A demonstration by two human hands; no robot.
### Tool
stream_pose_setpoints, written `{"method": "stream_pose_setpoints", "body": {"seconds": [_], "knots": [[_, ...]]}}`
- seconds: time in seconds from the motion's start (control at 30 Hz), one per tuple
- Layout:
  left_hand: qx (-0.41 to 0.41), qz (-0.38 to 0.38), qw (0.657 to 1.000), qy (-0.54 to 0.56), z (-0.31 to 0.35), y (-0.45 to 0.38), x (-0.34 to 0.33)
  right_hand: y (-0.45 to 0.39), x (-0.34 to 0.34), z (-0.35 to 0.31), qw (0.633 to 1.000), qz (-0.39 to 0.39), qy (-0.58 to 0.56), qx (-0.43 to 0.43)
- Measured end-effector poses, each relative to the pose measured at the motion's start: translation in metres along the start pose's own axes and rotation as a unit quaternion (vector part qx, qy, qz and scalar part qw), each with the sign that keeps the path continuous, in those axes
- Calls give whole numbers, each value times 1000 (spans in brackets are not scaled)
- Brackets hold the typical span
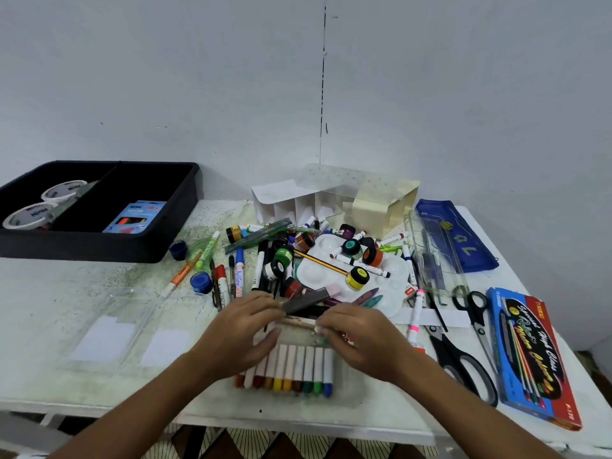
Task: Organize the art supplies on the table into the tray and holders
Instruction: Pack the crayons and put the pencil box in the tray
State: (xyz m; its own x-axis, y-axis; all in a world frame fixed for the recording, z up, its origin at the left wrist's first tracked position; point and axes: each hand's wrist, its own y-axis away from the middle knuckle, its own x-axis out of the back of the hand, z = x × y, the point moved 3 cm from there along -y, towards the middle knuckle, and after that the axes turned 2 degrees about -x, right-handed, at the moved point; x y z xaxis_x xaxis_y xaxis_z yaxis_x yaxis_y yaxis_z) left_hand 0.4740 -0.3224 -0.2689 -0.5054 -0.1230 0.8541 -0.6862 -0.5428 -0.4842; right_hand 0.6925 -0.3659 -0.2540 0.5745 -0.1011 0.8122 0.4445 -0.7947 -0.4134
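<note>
A clear marker pack [291, 369] with a row of white markers with coloured caps lies at the table's front middle. My left hand [245, 332] grips the pack's upper left edge, its fingertips touching a grey flat strip [308, 300]. My right hand [361, 342] pinches a white marker [319, 330] at the pack's top right. Behind them lies a heap of markers, pens and paint pots [283, 256] around a white palette [314, 273]. The black tray [99, 250] at the back left holds two tape rolls [63, 191] and a blue pencil box [135, 217]. A white divided holder [291, 203] stands at the back.
Two clear holders [112, 329] lie flat at the left. Two pairs of black scissors [463, 359] and a blue-and-red pencil box [530, 356] lie at the right. A clear case [433, 253] and a blue pouch [457, 236] sit at the back right.
</note>
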Motion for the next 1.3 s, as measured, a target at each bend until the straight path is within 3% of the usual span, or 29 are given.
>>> {"method": "stream_pose_setpoints", "body": {"seconds": [0.17, 0.27, 0.4, 0.63, 0.73, 0.93, 1.07, 1.13, 1.3], "knots": [[71, 17, 997, -14, -36, -24, 8, -19, 12, 24, 990, 91, 59, -89], [105, 0, 994, -12, -55, -41, 4, -35, 11, 43, 973, 108, 122, -166], [119, -84, 989, 20, -70, -65, -12, -50, 9, 65, 946, 101, 138, -275], [75, -209, 974, -35, -97, -78, -37, -56, 35, 96, 924, 123, 24, -361], [57, -193, 979, -20, -109, -74, -35, -60, 41, 102, 928, 90, 8, -361], [25, -40, 998, -38, -128, -69, -15, -76, 29, 103, 941, 92, 50, -321], [60, 28, 997, -31, -136, -71, -3, -95, 18, 88, 955, 97, 58, -273], [60, 12, 998, -24, -134, -74, -5, -105, 11, 79, 962, 85, 52, -254], [33, -137, 990, -15, -134, -74, -27, -127, -12, 57, 975, 12, 58, -214]]}}
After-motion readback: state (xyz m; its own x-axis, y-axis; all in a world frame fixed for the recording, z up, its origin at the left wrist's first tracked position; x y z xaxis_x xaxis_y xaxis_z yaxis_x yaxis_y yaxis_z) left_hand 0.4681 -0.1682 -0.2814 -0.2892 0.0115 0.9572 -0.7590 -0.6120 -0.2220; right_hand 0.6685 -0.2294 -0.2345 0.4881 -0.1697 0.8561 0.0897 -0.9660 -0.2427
